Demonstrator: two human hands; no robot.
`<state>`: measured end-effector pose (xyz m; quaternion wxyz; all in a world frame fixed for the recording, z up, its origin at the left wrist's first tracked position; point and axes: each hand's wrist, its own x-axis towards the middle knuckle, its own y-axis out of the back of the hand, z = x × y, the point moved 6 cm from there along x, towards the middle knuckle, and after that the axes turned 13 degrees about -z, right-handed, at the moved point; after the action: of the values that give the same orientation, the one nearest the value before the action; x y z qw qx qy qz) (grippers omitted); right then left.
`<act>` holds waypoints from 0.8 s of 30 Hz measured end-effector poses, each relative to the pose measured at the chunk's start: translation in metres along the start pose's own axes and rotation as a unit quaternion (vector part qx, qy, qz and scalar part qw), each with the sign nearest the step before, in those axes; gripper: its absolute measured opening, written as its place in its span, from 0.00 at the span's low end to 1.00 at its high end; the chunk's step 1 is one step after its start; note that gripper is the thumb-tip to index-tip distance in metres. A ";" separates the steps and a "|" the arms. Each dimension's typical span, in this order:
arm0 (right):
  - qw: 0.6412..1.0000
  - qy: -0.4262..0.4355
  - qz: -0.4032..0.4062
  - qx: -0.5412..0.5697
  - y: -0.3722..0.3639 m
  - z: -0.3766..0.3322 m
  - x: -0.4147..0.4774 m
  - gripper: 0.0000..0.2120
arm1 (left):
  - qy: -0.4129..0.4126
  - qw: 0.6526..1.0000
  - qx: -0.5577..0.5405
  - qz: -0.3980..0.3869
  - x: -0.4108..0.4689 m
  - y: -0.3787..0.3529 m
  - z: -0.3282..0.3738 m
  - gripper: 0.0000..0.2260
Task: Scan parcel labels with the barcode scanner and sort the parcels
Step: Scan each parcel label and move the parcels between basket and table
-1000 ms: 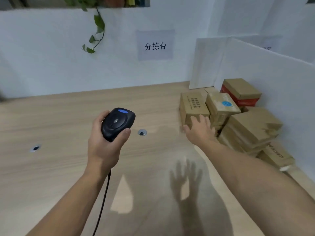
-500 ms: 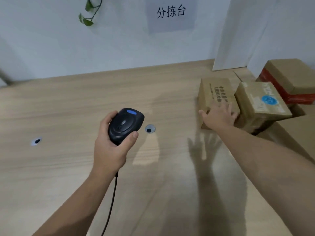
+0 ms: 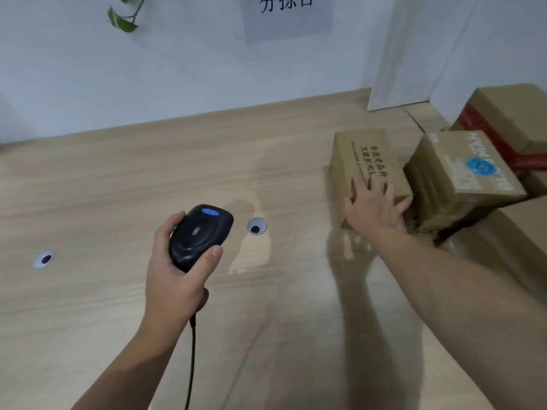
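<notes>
My left hand [image 3: 177, 276] is shut around a black barcode scanner [image 3: 199, 239] with a blue light on top, held above the wooden table [image 3: 118, 179]; its cable [image 3: 191, 365] hangs down. My right hand [image 3: 374, 207] lies with fingers spread over the near top edge of a brown cardboard parcel [image 3: 362, 155] printed with dark characters. This parcel stands at the left end of a pile of parcels. Beside it leans a parcel with a round blue sticker [image 3: 470, 170]. Behind that sits a box with red tape [image 3: 509, 119].
Two cable holes [image 3: 257, 226] [image 3: 44, 258] are set in the tabletop. White partition boards [image 3: 414, 48] stand behind the pile at the right. A paper sign [image 3: 285, 13] and a trailing plant [image 3: 124, 16] are on the back wall. A larger box [image 3: 503, 241] lies at the near right.
My right hand has reached forward and come down on the leftmost parcel's near edge. The view has tilted down and closer. The scanner stays in my left hand.
</notes>
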<state>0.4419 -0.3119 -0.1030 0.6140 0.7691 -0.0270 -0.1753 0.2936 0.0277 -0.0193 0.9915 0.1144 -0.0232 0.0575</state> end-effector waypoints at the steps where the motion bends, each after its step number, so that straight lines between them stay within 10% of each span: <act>1: 1.000 0.018 0.003 -0.012 -0.002 -0.004 -0.009 0.26 | -0.002 1.000 0.000 -0.001 -0.002 -0.002 0.000 0.27; 24: 0.977 0.153 -0.128 0.077 -0.063 -0.045 -0.226 0.37 | 0.002 0.995 -0.033 0.090 -0.161 0.076 0.019 0.25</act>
<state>0.2324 -0.1965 -0.1013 0.5222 0.8290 0.1524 -0.1299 0.1242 0.0794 0.0066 0.9856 0.0785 -0.0333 0.1463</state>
